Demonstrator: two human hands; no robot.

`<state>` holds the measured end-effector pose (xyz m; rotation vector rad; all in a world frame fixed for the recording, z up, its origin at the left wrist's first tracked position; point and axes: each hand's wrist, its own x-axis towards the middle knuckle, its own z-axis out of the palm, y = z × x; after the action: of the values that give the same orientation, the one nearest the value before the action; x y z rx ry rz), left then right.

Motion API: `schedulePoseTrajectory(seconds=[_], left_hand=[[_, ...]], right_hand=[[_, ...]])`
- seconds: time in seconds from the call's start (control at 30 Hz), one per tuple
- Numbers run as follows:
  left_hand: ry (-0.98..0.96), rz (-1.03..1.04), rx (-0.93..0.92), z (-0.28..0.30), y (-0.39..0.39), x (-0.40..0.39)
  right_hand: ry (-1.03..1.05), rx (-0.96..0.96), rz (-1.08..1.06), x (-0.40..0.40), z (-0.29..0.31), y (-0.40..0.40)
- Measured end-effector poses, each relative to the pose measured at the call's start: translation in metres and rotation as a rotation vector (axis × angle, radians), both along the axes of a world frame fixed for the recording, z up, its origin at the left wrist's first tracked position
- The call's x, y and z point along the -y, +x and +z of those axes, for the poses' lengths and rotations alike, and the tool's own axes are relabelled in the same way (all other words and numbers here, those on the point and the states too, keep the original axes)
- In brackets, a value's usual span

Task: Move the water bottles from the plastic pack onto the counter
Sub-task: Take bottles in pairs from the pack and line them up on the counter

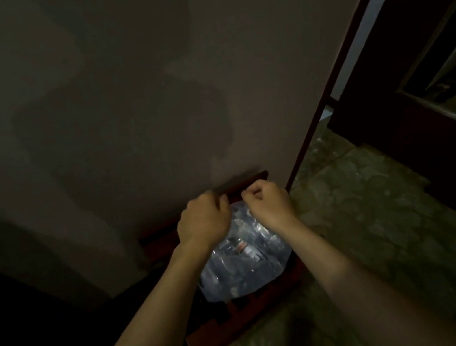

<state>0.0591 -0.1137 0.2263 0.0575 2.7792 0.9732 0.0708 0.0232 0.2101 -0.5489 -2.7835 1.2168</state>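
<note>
Against the wall, low down: you are looking at a dim corner where a dark red wooden rack (240,320) stands on the mottled floor (381,222) by a plain wall (114,86).
Door frame: one dark frame (335,77) runs up the right side; beyond it the room is too blurred to read.
Plastic pack: one clear shrink-wrapped pack (243,264) sits on the rack between your forearms, its wrap apparently not yet opened enough to free anything.
Water bottles: you can make out bottles (246,249) inside the film, one with a dark label, but glare and blur keep you from a count.
Left hand: your left hand (203,223) is curled at the far top edge of the pack, seemingly pinching the film, though the pinch itself is hidden.
Right hand: your right hand (267,205) is curled just beside it, fingers apparently pinching the same edge of wrap.
Count of hands: two, both on the pack.
Step in hand: you appear to be tearing the wrap open; no bottle is out.
Next move: pull your two pinches apart to split the film, then reach in for a bottle.
Surface: no counter shows, so you will need to turn to find it.
</note>
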Motion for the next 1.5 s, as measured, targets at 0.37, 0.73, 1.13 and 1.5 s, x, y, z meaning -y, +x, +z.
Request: schedulePoseTrajectory(seconds=[0.37, 0.73, 1.13, 1.5], left_hand=[[0.209, 0.175, 0.263, -0.084, -0.031, -0.057], [0.188, 0.257, 0.498, -0.161, -0.042, -0.099], [-0.015, 0.251, 0.691, -0.271, -0.053, -0.091], [-0.176, 0.087, 0.905, -0.324, -0.063, -0.080]], right_hand=[[-0.178, 0.286, 0.121, -0.063, -0.094, -0.051], [-0.195, 0.623, 0.347, -0.093, -0.182, -0.066], [-0.109, 0.917, 0.500, -0.047, -0.282, -0.067], [0.037, 0.931, 0.478, -0.035, -0.334, -0.075]])
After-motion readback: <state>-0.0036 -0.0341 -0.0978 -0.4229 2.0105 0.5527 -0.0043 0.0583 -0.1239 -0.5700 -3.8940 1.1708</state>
